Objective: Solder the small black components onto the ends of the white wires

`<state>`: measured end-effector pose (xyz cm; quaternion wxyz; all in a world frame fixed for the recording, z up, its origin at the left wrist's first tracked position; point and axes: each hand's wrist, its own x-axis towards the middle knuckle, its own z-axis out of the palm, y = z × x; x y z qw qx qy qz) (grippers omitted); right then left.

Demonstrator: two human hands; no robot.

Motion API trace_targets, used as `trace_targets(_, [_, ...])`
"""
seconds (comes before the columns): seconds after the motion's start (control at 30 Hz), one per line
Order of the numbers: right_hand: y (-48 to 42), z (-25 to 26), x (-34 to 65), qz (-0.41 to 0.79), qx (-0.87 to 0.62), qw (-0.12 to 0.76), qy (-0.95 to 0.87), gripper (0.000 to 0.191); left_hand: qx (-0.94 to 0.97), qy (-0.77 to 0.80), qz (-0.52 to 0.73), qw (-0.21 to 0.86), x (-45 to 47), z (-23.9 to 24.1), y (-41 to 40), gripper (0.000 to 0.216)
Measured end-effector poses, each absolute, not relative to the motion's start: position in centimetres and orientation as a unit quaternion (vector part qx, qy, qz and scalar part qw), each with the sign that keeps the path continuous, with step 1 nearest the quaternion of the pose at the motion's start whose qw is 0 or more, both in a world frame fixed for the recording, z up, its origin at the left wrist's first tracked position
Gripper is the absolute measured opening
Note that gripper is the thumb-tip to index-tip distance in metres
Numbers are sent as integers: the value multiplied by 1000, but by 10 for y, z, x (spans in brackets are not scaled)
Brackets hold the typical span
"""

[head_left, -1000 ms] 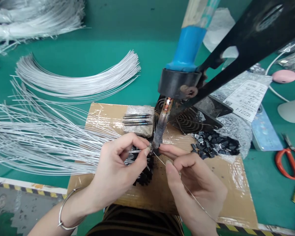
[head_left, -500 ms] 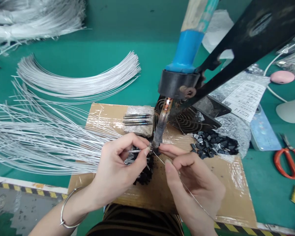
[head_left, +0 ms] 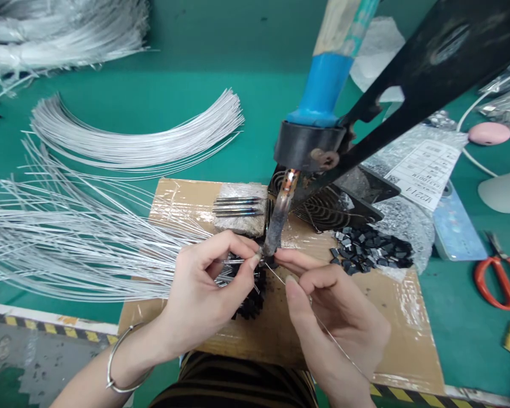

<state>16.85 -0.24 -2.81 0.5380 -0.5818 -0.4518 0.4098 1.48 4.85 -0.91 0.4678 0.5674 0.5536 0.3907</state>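
Just below the tip of a soldering iron (head_left: 276, 226), which is clamped in a black stand (head_left: 391, 107), my two hands meet. My left hand (head_left: 215, 289) pinches a thin wire end between thumb and forefinger; the exact joint at the fingertips is too small to make out. A thin strand of solder wire (head_left: 335, 343) runs through the pinch of my right hand (head_left: 335, 317), its end reaching up to the iron's tip. My right forefinger stretches out beside the tip. Under my left hand lie small black pieces (head_left: 253, 300) and wire ends with black parts.
Loose white wires (head_left: 89, 249) spread to the left, with a curved wire bundle (head_left: 144, 139) behind. Thin metal rods rest on a pale block (head_left: 240, 224) on the cardboard (head_left: 391, 323). A black fan (head_left: 323, 209), black chips (head_left: 372, 249) and red-handled pliers (head_left: 495, 277) lie right.
Both hands hold nearly the same position at the iron's tip. Only a very slight shift of the whole view shows.
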Motion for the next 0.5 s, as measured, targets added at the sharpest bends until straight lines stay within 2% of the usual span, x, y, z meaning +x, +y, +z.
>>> trace_targets(0.5, [-3, -33, 170, 366, -579, 536, -493, 20, 557, 552, 400, 475, 17, -4, 48, 16])
